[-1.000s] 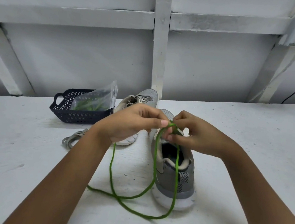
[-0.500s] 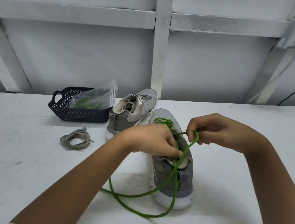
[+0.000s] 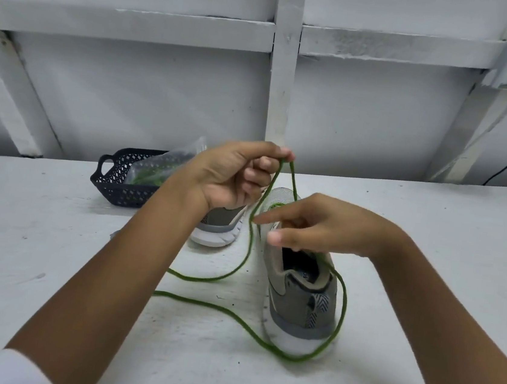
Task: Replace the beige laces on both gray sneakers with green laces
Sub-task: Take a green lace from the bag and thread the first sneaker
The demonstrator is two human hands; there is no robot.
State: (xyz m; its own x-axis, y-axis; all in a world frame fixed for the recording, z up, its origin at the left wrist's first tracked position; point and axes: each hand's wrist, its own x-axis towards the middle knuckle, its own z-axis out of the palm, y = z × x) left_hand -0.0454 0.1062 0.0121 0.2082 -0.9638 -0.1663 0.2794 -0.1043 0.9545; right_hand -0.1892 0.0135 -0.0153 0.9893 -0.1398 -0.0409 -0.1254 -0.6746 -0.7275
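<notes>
The left hand, raised, pinches the green lace at its fingertips. The right hand hovers over the near sneaker, index finger straight against the lace; whether its curled fingers grip anything I cannot tell. The lace loops round the sneaker's heel on the tabletop. The second sneaker stands beside a basket

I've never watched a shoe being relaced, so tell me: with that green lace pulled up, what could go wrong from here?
The slack green lace loops round the heel of the near sneaker; a hard pull by the left hand might snag it there and drag or tip the sneaker. That hand only pinches the lace at its fingertips, so it might slip free.
</notes>
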